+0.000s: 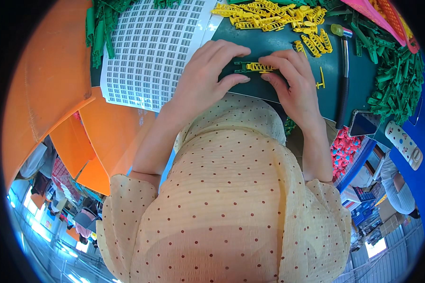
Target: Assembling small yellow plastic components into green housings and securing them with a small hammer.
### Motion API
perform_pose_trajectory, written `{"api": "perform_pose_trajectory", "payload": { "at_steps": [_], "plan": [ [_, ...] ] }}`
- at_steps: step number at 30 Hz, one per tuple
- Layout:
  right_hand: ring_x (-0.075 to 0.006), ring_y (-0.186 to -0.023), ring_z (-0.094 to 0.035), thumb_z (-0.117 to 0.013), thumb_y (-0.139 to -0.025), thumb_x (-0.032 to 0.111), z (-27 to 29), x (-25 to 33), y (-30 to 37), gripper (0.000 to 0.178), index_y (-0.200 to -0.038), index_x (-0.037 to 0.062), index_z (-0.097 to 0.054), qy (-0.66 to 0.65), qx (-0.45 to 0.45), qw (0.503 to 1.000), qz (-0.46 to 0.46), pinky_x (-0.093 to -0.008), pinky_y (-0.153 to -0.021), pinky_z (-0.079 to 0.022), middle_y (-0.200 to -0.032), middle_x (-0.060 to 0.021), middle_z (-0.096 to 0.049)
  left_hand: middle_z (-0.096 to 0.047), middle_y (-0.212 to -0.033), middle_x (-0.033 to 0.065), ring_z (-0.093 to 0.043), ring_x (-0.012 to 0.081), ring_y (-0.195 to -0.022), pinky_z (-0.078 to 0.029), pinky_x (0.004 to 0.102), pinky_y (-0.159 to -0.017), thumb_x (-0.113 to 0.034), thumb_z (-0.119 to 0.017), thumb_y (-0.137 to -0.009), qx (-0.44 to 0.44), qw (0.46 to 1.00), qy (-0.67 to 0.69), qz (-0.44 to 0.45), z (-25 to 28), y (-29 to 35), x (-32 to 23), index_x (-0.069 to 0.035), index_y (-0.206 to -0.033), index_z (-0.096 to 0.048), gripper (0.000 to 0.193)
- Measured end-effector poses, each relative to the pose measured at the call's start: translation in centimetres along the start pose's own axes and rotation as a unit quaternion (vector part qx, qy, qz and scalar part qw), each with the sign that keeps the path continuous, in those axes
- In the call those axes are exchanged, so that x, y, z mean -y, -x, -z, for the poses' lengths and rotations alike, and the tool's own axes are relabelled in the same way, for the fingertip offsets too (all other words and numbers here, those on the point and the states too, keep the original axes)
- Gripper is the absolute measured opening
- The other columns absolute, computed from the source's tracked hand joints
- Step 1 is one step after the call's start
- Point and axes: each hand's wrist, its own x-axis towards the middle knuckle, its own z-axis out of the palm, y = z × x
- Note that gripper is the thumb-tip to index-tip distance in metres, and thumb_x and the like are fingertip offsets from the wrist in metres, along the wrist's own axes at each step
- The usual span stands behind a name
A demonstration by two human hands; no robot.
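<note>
Over the near edge of the dark green tabletop, my right hand [292,78] pinches a yellow ladder-like plastic piece [255,67] between thumb and fingers. A green plastic piece [241,70] with prongs is joined to or lies against its left end; I cannot tell which. The right fingers cover the yellow piece's right end. My left hand [208,70] is open, thumb and forefinger spread apart on either side of the green prongs, with no clear contact. To the right of my right hand lies a thin yellow T-shaped piece [321,79].
Yellow pieces [269,16] lie heaped beyond my hands. Printed sheets of small labels [151,52] are at left, beside green parts [99,35]. On the right are a hammer [344,70], a phone [363,123], a patterned white case [403,144], a green pile [396,85] and a pink basket [387,19].
</note>
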Motion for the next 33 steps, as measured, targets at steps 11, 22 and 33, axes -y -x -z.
{"api": "perform_pose_trajectory", "payload": {
  "at_steps": [11,22,33],
  "plan": [
    [-0.0237,-0.087,-0.052,-0.072,-0.071,0.002,-1.1,0.5,0.1,0.029,-0.098,0.0088,-0.065,0.071,-0.024,0.997,0.019,-0.0345,-0.077,-0.042,-0.095,-0.0041,-0.056,-0.065,-0.093,0.0072,-0.06,0.0242,-0.088,-0.049,0.0324,-0.077,-0.004,-0.075,-0.072,0.015,1.0,-0.002,-0.018,-1.0,0.6,1.0,-0.004,-0.093,-0.062,0.025],
    [-0.0218,-0.086,-0.052,-0.072,-0.071,0.004,-0.8,0.9,-0.3,0.026,-0.095,0.0093,-0.065,0.104,-0.01,0.994,0.024,-0.0341,-0.076,-0.039,-0.091,-0.0021,-0.055,-0.063,-0.089,0.0052,-0.058,0.0245,-0.082,-0.049,0.0337,-0.071,-0.002,-0.073,-0.072,-0.037,0.995,-0.01,-0.087,-1.8,0.7,1.5,-0.005,-0.087,-0.062,0.019],
    [-0.0222,-0.086,-0.053,-0.073,-0.07,0.005,-0.5,0.8,-0.4,0.025,-0.093,0.0083,-0.065,0.089,0.011,0.996,0.005,-0.0337,-0.077,-0.039,-0.09,-0.0024,-0.056,-0.061,-0.086,0.0064,-0.057,0.0243,-0.08,-0.049,0.0335,-0.068,-0.001,-0.072,-0.072,-0.044,0.988,-0.059,-0.135,-2.1,0.8,1.4,-0.002,-0.081,-0.061,0.014]
  ]
}}
